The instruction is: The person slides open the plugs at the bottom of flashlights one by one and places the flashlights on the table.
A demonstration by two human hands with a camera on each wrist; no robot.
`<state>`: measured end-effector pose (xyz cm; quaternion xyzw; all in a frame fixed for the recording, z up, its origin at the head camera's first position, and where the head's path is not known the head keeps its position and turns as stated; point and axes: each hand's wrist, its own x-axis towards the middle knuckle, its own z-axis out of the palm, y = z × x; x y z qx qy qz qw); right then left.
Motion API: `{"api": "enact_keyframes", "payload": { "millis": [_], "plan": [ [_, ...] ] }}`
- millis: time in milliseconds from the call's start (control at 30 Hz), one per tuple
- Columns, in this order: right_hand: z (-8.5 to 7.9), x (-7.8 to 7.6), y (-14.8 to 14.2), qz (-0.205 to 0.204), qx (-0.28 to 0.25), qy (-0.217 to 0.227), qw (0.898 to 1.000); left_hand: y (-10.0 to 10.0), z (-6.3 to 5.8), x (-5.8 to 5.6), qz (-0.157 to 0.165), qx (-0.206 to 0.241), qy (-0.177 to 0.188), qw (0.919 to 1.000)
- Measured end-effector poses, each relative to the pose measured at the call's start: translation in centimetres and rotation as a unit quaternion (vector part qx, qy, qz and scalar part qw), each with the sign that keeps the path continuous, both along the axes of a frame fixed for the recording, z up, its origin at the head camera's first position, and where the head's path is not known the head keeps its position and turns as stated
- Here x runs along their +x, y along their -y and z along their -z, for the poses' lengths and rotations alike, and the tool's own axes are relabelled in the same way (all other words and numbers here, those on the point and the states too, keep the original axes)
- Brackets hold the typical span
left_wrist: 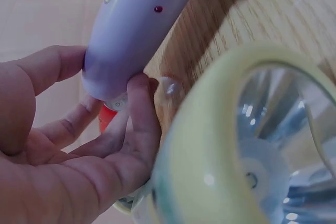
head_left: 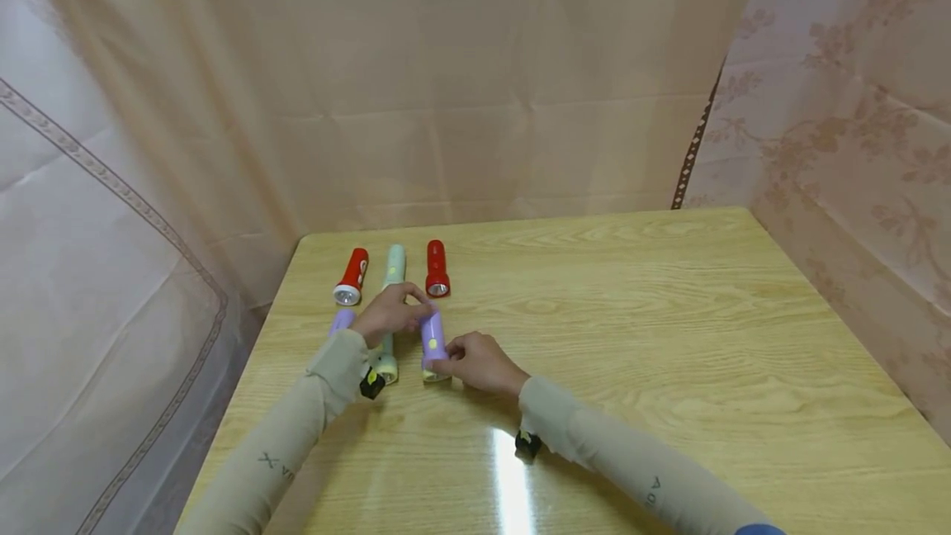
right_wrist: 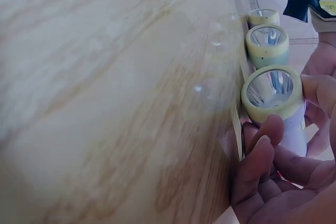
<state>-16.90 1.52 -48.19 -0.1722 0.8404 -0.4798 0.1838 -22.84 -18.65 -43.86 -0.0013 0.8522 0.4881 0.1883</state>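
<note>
A purple flashlight (head_left: 432, 335) with a cream rim lies on the table with its lens toward me. My left hand (head_left: 392, 312) pinches its tail end between thumb and fingers, as the left wrist view also shows. At the lens end my right hand (head_left: 483, 363) holds it from the side, thumb and fingers around the head (right_wrist: 272, 92). Just left of it is a pale green flashlight (head_left: 387, 366), its middle hidden behind my left hand. Another purple flashlight (head_left: 342, 320) shows partly from under my left forearm.
Behind the hands lie a red flashlight with a white head (head_left: 352, 275), a pale green one (head_left: 395, 262) and an all-red one (head_left: 437, 267). The wooden table (head_left: 631, 337) stretches off to the right. Cloth curtains (head_left: 475, 89) hang around its back and sides.
</note>
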Motion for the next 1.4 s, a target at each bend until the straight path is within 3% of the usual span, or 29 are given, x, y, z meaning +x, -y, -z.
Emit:
{"api": "enact_keyframes", "payload": {
  "millis": [133, 500, 667, 900, 1400],
  "plan": [
    [0.1, -0.1, -0.2, 0.003, -0.003, 0.018, 1.000, 0.0, 0.0, 0.1, 0.004, 0.025, -0.002, 0.9997],
    [-0.3, -0.1, -1.2, 0.006, -0.021, 0.047, 0.999, -0.5, -0.4, 0.4, -0.025, 0.070, 0.010, 0.9972],
    [-0.8, 0.1, -2.0, 0.004, -0.008, 0.038, 0.999, -1.2, -0.5, 0.6, -0.030, 0.077, 0.003, 0.9966],
    [-1.2, 0.3, -3.9, 0.012, -0.010, 0.034, 0.999, -2.9, -0.9, 0.8, -0.016, 0.113, -0.011, 0.9934],
    [-1.8, 1.1, -8.8, 0.041, -0.011, 0.022, 0.999, -7.8, -1.4, 1.2, 0.003, 0.119, -0.043, 0.9920]
  ]
}}
